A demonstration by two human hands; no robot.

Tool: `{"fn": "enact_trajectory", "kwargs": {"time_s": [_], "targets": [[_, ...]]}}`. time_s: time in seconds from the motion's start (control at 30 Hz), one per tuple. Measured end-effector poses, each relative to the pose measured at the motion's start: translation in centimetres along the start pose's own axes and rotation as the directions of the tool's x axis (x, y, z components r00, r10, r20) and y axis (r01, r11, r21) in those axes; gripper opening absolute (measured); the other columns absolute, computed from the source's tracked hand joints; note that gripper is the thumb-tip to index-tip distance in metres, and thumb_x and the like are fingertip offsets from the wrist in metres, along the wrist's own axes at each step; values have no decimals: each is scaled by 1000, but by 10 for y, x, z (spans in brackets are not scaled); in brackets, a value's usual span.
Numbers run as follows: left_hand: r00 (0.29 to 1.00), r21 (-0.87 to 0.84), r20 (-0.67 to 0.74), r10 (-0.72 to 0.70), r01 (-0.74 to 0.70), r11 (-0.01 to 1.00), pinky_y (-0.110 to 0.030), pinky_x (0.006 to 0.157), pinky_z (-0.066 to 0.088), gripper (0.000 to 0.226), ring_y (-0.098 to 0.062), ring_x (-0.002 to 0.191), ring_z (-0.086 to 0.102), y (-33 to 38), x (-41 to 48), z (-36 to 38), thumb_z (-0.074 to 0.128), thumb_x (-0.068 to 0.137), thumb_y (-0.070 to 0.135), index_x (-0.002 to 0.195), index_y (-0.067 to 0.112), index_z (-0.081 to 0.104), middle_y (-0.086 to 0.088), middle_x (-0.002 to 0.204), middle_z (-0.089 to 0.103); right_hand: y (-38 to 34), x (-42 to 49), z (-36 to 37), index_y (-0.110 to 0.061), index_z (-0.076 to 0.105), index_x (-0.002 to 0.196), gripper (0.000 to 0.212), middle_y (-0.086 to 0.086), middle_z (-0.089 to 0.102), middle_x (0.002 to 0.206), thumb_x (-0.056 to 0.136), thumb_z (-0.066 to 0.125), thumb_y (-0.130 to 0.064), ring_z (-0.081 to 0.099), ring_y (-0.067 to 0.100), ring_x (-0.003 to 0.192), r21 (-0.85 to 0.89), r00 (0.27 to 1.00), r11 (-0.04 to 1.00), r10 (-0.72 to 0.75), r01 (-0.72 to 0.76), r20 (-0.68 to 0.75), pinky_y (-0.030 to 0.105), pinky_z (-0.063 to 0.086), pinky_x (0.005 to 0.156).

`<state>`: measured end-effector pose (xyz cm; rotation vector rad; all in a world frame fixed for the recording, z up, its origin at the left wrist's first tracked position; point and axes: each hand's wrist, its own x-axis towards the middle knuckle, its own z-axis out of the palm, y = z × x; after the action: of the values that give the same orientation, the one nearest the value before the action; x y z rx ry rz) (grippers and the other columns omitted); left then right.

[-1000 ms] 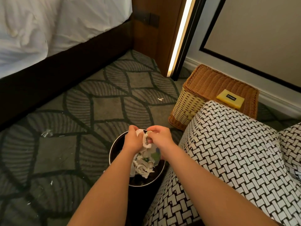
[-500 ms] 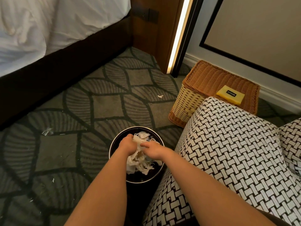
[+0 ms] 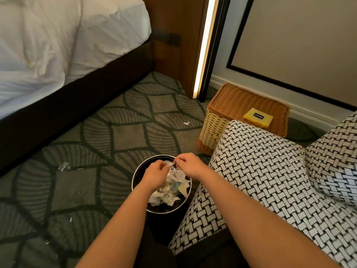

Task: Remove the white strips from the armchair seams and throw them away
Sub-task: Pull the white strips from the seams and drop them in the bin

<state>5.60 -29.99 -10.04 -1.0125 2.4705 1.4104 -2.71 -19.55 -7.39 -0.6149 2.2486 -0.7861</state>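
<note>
A round black bin [image 3: 134,172] stands on the carpet against the armchair's [image 3: 260,171] left arm. It holds a heap of crumpled white strips [image 3: 174,178] and some coloured scraps. Both my hands hover just above the heap. My left hand [image 3: 155,174] has its fingers curled in. My right hand [image 3: 188,165] has its fingertips pinched together, nearly touching the left hand's. I see no strip clearly held in either hand. The armchair has a black-and-white woven pattern, and no strips show on the seams in view.
A wicker basket [image 3: 214,124] with a yellow pad [image 3: 257,117] on its lid stands beyond the armchair by the wall. A bed [image 3: 58,45] with white sheets runs along the left. Small white scraps [image 3: 186,123] lie on the patterned carpet [image 3: 81,180].
A second ago both hands held a bunch of white strips above the bin. They pushed it down inside, and now they have lifted slightly with the strips left in the bin.
</note>
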Motion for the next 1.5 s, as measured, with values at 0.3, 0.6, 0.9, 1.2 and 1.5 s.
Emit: {"fn": "enact_trajectory", "kwargs": {"time_s": [0.3, 0.6, 0.9, 1.2, 1.5], "targets": [[975, 21, 74, 212, -214, 977, -39, 87, 50, 13, -19, 92, 62, 45, -90, -14, 48, 94, 26, 89, 21, 59, -1, 94, 66, -8, -118, -61, -11, 62, 115, 26, 6, 64, 112, 95, 47, -18, 60, 18, 103, -75, 988, 987, -147, 143, -42, 36, 48, 94], [820, -5, 278, 500, -519, 855, -28, 85, 46, 13, -6, 99, 59, 156, -190, -9, 45, 94, 35, 96, 34, 58, 11, 101, 63, 26, -247, -136, -18, 55, 124, 30, -5, 56, 122, 96, 46, -24, 50, 6, 109, -67, 945, 986, -164, 151, -284, 23, 39, 94], [558, -22, 633, 536, -679, 733, -25, 91, 41, 26, 1, 101, 56, 215, -273, 87, 41, 96, 40, 116, 31, 55, 17, 105, 58, 138, -367, -148, -26, 53, 123, 29, -5, 42, 138, 95, 45, -30, 37, 12, 129, -114, 859, 976, 102, -183, -502, 33, 27, 109], [509, -48, 703, 497, -664, 747, -23, 90, 42, 27, -4, 98, 55, 196, -293, 200, 39, 97, 36, 115, 21, 54, 10, 101, 58, 269, -435, -117, -18, 32, 142, 52, 9, 13, 154, 94, 48, -30, 22, 32, 139, 185, 452, 704, 611, -686, -650, 44, 27, 110], [547, -117, 709, 445, -531, 839, -29, 90, 46, 18, -11, 98, 58, 174, -281, 257, 42, 96, 28, 107, 21, 55, 5, 98, 61, 323, -439, -114, -2, 44, 124, 33, 15, 49, 116, 92, 50, -12, 58, 23, 90, 594, 90, 596, 743, -540, -663, 33, 55, 76]]}}
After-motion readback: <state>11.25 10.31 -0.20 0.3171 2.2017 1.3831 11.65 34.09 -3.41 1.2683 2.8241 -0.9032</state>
